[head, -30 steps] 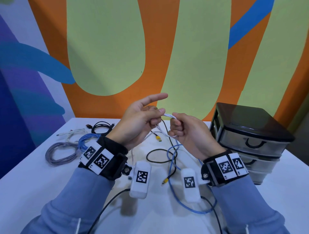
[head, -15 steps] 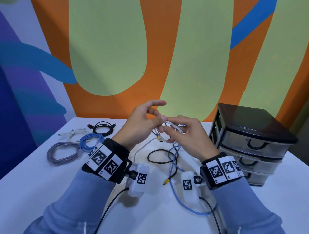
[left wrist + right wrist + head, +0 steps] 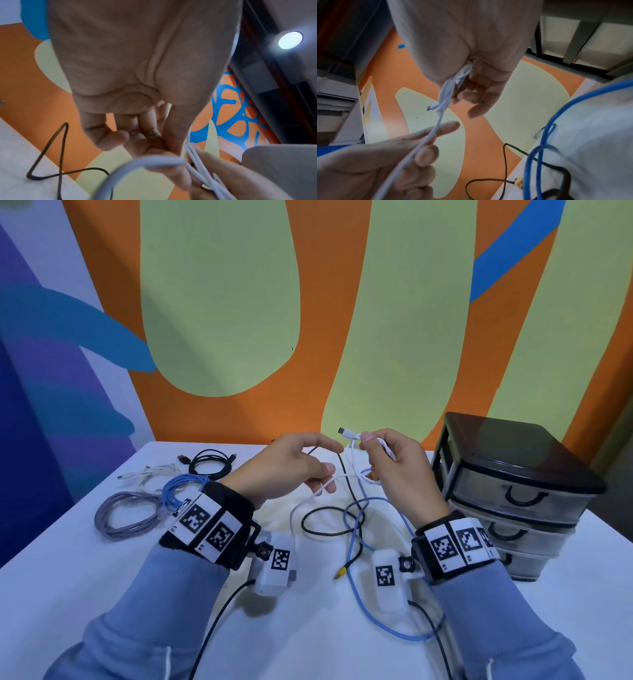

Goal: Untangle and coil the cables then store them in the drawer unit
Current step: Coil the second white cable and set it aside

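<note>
Separated since half a second back: left hand [image 3: 291,465] now apart from right hand [image 3: 399,470], both lower. Thin white charging cable [image 3: 352,460] bunched in loops, pinched by right fingers [image 3: 368,436], plug poking out just beyond fingertips. Left fingers [image 3: 329,469] loosely curled round the trailing white run, sliding grip. Step in hand, by judgement: coiling. Next: feed slack from left fingers to right, lay another loop. Tangled blue cable [image 3: 356,542] and black braided cable [image 3: 325,529] below the fingers on white surface [image 3: 68,594]. Black-topped drawer unit [image 3: 513,474] beyond right fingers, drawers closed.
</note>
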`<state>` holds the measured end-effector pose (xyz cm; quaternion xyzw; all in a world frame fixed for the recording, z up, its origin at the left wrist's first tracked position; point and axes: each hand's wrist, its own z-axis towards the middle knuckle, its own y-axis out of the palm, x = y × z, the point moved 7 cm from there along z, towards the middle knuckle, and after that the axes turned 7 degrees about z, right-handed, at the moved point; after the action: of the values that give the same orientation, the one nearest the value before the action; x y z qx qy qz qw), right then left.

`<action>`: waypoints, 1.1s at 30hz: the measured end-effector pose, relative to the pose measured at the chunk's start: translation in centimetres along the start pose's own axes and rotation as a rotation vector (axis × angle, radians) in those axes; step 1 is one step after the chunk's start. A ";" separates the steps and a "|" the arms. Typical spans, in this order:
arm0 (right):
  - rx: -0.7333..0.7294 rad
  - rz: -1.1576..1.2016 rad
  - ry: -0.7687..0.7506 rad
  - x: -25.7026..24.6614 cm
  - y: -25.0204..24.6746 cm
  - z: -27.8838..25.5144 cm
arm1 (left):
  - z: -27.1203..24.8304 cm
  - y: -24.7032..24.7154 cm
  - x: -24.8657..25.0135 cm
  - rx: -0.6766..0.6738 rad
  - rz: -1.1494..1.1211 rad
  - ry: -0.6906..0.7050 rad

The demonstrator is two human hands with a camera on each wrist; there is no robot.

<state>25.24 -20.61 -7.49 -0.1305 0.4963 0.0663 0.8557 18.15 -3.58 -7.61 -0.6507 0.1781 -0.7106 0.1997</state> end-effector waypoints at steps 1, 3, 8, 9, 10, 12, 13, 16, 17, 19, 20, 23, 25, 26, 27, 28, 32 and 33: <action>0.003 -0.032 -0.004 0.1 -0.1 0.1 | -0.1 0.0 0.3 -0.018 -0.044 0.023; 0.024 -0.061 -0.015 0.3 -0.3 0.3 | -0.3 0.0 0.9 -0.046 -0.153 0.071; 0.110 -0.048 -0.054 0.1 -0.9 0.4 | -0.5 -0.1 1.7 -0.081 -0.307 0.176; 0.124 -0.047 -0.056 0.1 -1.0 0.4 | -0.5 -0.2 1.7 -0.076 -0.327 0.188; 0.134 -0.044 -0.059 0.1 -1.1 0.4 | -0.5 -0.2 1.7 -0.056 -0.334 0.200; 0.145 -0.035 -0.068 0.0 -1.2 0.3 | -0.4 -0.2 1.8 0.005 -0.334 0.227; 0.146 -0.033 -0.073 -0.1 -1.1 0.2 | -0.4 -0.1 1.9 0.033 -0.339 0.241; 0.149 -0.031 -0.103 -0.4 -0.7 0.0 | -0.3 0.1 2.0 0.144 -0.320 0.268; 0.146 -0.015 -0.112 -0.6 -0.6 -0.1 | -0.2 0.2 2.1 0.178 -0.299 0.265; 0.114 0.055 -0.107 -0.8 0.0 -0.4 | 0.0 0.4 2.0 0.227 -0.281 0.252; 0.098 0.093 -0.087 -0.8 0.4 -0.5 | 0.1 0.5 1.8 0.252 -0.295 0.245; 0.082 0.253 -0.022 -1.2 1.2 -0.7 | 0.5 0.6 1.0 0.281 -0.434 0.162; 0.047 0.335 -0.042 -1.5 1.5 -0.8 | 0.7 1.1 0.7 0.229 -0.498 0.090; 0.020 0.353 -0.056 -1.6 1.6 -0.7 | 0.7 1.2 0.7 0.210 -0.501 0.071; -0.007 0.366 -0.065 -1.7 1.6 -0.7 | 0.7 1.3 0.7 0.204 -0.496 0.062; -0.030 0.378 -0.064 -1.6 1.6 -0.7 | 0.7 1.2 0.8 0.212 -0.482 0.061; -0.103 0.424 0.005 -1.4 1.8 -0.7 | 0.7 0.5 0.9 0.314 -0.312 0.078; -0.122 0.404 0.001 -1.5 1.9 -0.8 | 0.6 0.1 0.8 0.359 -0.222 0.088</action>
<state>23.39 -19.02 -6.90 -0.0798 0.5079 0.2664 0.8153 18.69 -4.10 -6.92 -0.5887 -0.0155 -0.7763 0.2248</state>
